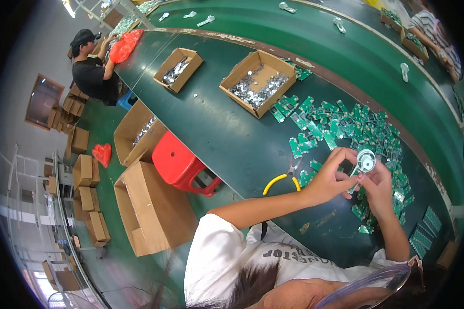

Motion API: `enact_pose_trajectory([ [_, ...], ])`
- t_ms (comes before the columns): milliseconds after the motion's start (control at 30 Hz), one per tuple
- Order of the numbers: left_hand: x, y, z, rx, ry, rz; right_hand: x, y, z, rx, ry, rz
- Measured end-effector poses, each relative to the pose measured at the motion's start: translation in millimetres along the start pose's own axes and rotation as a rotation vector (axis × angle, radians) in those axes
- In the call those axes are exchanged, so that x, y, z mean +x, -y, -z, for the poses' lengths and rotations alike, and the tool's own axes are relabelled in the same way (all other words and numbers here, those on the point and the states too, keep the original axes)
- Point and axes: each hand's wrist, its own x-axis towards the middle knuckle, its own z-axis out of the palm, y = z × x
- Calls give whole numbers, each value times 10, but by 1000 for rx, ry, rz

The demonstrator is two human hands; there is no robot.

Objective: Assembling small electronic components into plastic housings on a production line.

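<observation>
Head view: both hands on a pale plastic part with a round hollow head and narrow handle, held up over the surface toward its right end. Left hand: fingers curled, pinching the handle side below the head. Right hand: fingers bent, pinching from the other side, thumb close under the head.

Loose green rectangular circuit boards heaped around the hands, running up to the belt-side edge. Yellow-handled metal pliers lie just left of the left hand. Larger open brown cardboard tray with small silver metal pieces sits near the belt-side edge, left of the heap; smaller open brown cardboard tray farther toward the left end. Green panelled board strips at the lower right corner. Red plastic stool beside the near edge. Green conveyor belt past the far edge, similar pale parts spaced along it.
</observation>
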Motion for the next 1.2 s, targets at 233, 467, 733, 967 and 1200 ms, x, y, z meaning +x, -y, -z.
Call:
enact_pose_trajectory([
  [233,9,-111,46,141,0,13,749,308,306,-33,-173,76],
  [467,-536,-795,75,983,267,-682,2762,261,2118,-204,-259,-246],
  [733,-2304,-369,2311,1401,-1501,-313,4163,2,2688,-1611,-977,-27],
  [967,-3800,777,4754,862,-1814,512,2138,233,2474,-1953,-504,574],
  [1200,-3753,961,5353,741,-2021,341,649,73,2573,-1650,-486,463],
])
